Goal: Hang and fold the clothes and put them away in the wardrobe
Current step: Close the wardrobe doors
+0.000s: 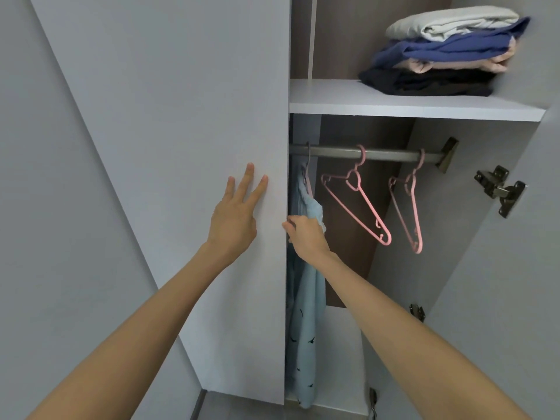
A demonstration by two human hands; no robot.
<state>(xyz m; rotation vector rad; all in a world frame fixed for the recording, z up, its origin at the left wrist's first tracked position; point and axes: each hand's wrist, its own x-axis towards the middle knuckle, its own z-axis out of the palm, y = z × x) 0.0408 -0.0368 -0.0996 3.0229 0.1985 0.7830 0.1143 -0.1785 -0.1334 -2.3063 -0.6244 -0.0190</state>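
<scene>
Both forearms reach toward the wardrobe rail (372, 153): my left hand (235, 213) lies flat, fingers spread, on the closed door (181, 116); my right hand (306, 234) pinches one pale-blue garment (304, 313) hanging below the rail. Two empty pink hangers (357, 204) hang from it; four folded clothes (442, 56) are stacked above.

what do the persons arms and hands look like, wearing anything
Both forearms are bare right to the bottom edge of the picture, no sleeves in view. The left hand and right hand have no gloves, and no rings, watch or bracelet show. Visible nails are short and unpainted.
</scene>
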